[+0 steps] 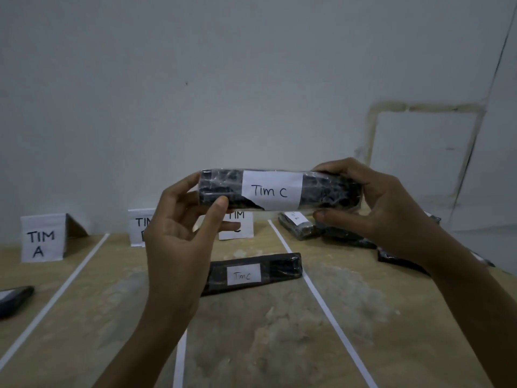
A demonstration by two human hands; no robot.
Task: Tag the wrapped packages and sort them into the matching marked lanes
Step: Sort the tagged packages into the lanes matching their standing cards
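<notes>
A long black package wrapped in clear film (223, 189), with a white tag reading "Tim C", is held level in the air above the table. My left hand (179, 236) grips its left end with thumb in front and fingers behind. My right hand (363, 203) grips its right end. Below it, in the lane behind the "TIM C" sign (237, 228), lies another black package tagged "Tim C" (253, 274). White tape lines (316, 298) mark the lanes on the wooden table (377, 317).
A folded "TIM A" sign (42, 238) stands at far left, and a "TIM B" sign (138, 226) is partly hidden by my left hand. Several black wrapped packages (302, 226) are piled at the right. One dark package (14, 301) lies at the left edge. A white wall stands behind.
</notes>
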